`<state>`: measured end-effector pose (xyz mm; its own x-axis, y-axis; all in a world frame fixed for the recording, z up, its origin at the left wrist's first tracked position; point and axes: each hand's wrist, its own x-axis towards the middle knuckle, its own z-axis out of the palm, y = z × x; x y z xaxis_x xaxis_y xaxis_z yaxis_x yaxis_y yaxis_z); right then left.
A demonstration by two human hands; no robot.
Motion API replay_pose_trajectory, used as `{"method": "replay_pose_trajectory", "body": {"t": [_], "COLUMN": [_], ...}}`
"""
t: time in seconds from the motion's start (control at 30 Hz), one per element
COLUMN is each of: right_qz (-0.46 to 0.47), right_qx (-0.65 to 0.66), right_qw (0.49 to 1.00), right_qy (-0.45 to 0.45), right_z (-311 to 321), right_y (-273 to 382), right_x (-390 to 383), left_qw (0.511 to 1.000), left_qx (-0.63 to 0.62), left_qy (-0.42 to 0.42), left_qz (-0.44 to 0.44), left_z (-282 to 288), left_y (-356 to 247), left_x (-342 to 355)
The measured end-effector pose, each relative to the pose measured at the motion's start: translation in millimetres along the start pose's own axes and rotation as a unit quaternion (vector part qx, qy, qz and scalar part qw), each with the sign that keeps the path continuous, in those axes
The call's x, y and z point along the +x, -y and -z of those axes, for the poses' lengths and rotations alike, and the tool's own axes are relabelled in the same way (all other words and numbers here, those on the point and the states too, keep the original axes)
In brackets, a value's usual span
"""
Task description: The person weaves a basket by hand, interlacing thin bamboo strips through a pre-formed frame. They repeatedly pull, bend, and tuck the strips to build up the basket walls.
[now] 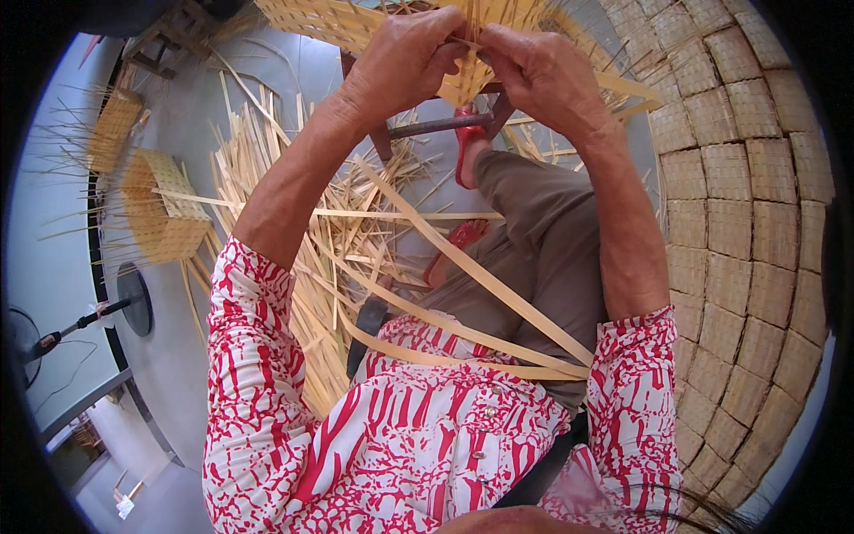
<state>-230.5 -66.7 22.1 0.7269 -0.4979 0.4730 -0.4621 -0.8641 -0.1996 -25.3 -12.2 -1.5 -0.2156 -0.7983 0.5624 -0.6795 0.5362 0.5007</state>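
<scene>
A partly woven basket (320,25) of pale bamboo strips stands at the top of the head view, its far side cut off by the frame. At its near corner, my left hand (411,60) is closed in a pinch on a thin bamboo strip. Close beside it my right hand (544,78) pinches at the same corner, fingertips almost meeting the left ones. The fingers partly hide the strip ends. Several long loose bamboo strips (485,276) lie across my lap, reaching toward my right elbow.
Loose bamboo strips (325,258) cover the floor to my left. Beyond them sit a woven basket (165,206) with uncut strip ends and a standing fan (133,300). Stacked woven pieces (725,178) line the right side. A wooden stool bar (436,126) is below the basket.
</scene>
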Motion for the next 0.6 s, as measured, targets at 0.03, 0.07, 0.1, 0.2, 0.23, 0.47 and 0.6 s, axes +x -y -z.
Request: {"method": "replay_pose_trajectory", "body": {"t": [0.03,0.07,0.1,0.2,0.23,0.47,0.6], "right_qz": [0.002,0.015,0.027,0.045,0.048,-0.004,-0.008], "right_qx": [-0.007,-0.014,-0.02,0.014,0.035,-0.037,-0.05], "right_qw": [1.0,1.0,0.999,0.999,0.998,0.999,0.998], "right_qy": [-0.007,-0.024,-0.041,-0.021,-0.003,-0.029,-0.032], "right_z": [-1.0,-2.9,-5.0,13.9,19.2,1.2,3.8], "right_y": [-1.5,-2.7,-4.6,7.9,12.5,-5.8,-2.6], "right_x": [-2.0,-2.8,-2.5,3.5,4.1,-8.2,-14.8], "left_qw": [1.0,1.0,1.0,0.999,0.999,0.998,0.996], "left_qx": [0.003,0.006,0.016,0.05,0.038,0.05,0.025], "left_qy": [-0.005,-0.009,-0.001,-0.002,0.027,0.046,0.074], "left_qz": [-0.008,-0.015,-0.011,-0.011,0.006,-0.014,-0.052], "left_z": [-2.7,-3.8,-2.7,5.5,9.6,17.4,24.6], "left_y": [-0.6,-1.7,-2.9,-15.0,-19.7,-19.2,-23.4], "left_x": [0.8,0.9,1.9,5.5,4.5,-3.1,-9.2]}}
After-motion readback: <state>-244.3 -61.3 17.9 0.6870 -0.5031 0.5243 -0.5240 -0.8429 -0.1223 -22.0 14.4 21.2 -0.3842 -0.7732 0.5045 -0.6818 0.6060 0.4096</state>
